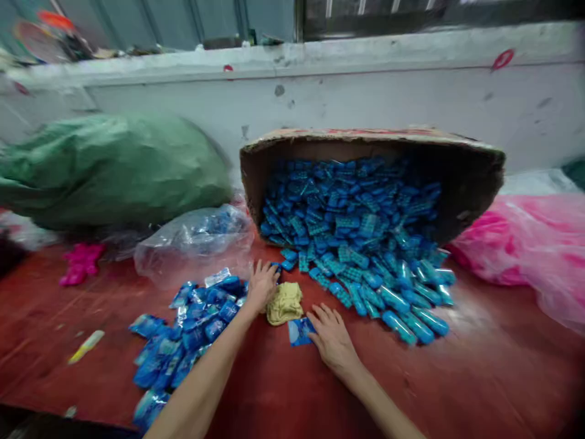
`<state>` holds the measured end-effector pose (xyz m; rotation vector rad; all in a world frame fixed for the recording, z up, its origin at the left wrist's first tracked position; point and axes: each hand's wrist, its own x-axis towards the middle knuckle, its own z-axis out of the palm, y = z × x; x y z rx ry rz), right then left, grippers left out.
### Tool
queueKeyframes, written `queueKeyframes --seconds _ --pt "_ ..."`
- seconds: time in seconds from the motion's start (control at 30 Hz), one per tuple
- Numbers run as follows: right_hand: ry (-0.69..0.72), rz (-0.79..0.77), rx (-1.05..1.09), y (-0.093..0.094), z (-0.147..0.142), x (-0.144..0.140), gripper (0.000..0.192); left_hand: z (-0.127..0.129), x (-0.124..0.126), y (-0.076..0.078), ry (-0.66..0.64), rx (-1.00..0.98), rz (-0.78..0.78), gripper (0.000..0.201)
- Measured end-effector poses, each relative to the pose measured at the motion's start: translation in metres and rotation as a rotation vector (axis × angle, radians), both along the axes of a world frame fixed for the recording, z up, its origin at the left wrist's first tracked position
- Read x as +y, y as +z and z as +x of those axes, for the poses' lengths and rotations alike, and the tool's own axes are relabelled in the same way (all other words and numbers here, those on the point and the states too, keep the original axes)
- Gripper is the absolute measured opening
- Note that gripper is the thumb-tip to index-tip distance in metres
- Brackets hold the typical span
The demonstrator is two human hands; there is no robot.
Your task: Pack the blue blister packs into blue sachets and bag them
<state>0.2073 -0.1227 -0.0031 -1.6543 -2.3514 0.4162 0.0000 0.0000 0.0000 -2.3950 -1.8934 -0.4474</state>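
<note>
**op_remote:** Looking down at the bench, my right hand [333,338] lies flat, fingers spread, resting on one small blue packet [299,331] at lower centre of the frame. It presses rather than grips. My left hand [261,284] sits just above and left of it, fingers splayed and loose, tips touching the loose blue pieces [287,265] at the mouth of the spill, holding nothing.

**benchrat:** How do you reckon that packet handles?

**op_remote:** Light and a bit slippery, I'd guess. It looks like thin glossy film around a small hard part, so the wrap will crinkle while the inside stays stiff. I'd pinch it by the long edges, or slide it to me under flat fingers first, since it lies flush on the red table [479,366].

**benchrat:** What's around it?

**op_remote:** A yellowish cloth wad [284,302] just above the packet, between my hands. A pile of wrapped packets [183,341] lower left. The tipped cardboard box [470,177] upper right is pouring blue pieces out. There's a clear bag [192,241] left of centre, a green sack [109,167] upper left, and a pink bag [525,244] on the right edge.
</note>
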Motion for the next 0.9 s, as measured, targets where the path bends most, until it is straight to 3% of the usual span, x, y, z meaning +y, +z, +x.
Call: queueKeyframes --seconds 0.33,0.6,0.77,0.9 --pt "0.028 0.03 0.025 0.004 0.004 -0.003 0.04 -0.047 -0.055 0.002 -0.037 0.038 -0.002 0.04" --pt "0.016 0.04 0.021 0.008 0.0 -0.004 0.039 -0.094 -0.114 -0.005 -0.052 0.24 0.115 0.041" --pt "-0.009 0.004 0.064 0.019 -0.001 -0.006 0.048 -0.137 -0.159 -0.007 -0.053 0.235 0.162 0.04" --pt "-0.041 0.016 0.124 0.029 -0.012 -0.002 0.046 -0.158 -0.185 0.002 0.007 0.241 0.248 0.038"
